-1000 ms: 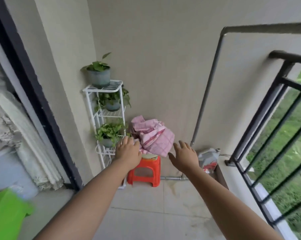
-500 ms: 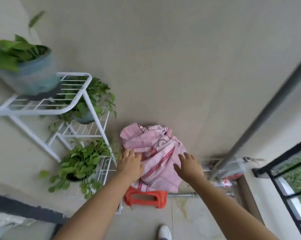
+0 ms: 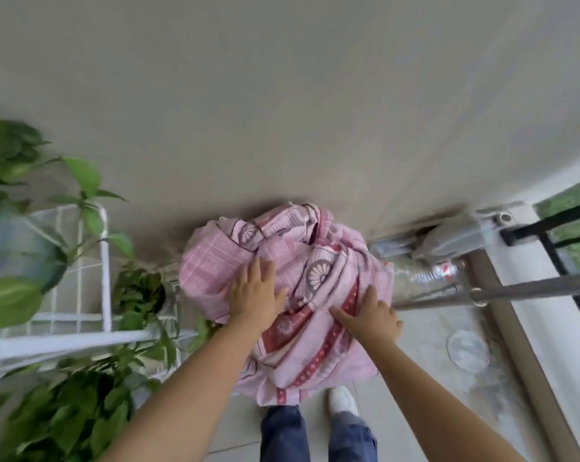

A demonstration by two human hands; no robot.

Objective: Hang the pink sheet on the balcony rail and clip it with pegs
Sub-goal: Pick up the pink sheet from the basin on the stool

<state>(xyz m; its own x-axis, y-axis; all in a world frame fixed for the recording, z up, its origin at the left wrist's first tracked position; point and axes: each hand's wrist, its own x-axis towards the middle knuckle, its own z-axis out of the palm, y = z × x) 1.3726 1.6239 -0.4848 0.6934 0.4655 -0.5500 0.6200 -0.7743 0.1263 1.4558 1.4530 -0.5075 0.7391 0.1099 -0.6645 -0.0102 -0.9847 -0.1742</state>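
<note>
- Bottom of frame, 6 o'clock: blue jeans legs (image 3: 318, 435) and one white shoe (image 3: 342, 400) on the tiled floor (image 3: 425, 331).
- Left hand (image 3: 257, 295): flat on the cloth, fingers straight and close together, pointing to 12 o'clock; palm presses down, no pinch.
- Right hand (image 3: 370, 316): fingers spread, lying on the cloth at about 4 o'clock from the left hand; thumb out toward 9 o'clock. Whether the fingertips dig into a fold, cannot tell.
- Pink sheet (image 3: 292, 261): bunched in a heap mid-frame against the wall, not on the rail. Checked weave, wheel motifs, red patterned band hanging down at 6 o'clock. What it sits on is hidden.
- 8–9 o'clock: white wire rack (image 3: 105, 271) with leafy potted plants (image 3: 58, 418), blurred.
- 3 o'clock: grey pipe (image 3: 515, 290) running out right; clear plastic bottle (image 3: 428, 275) lying by the wall base.
- 2 o'clock, far: black balcony rail (image 3: 555, 221), well apart from the sheet, green beyond it.
</note>
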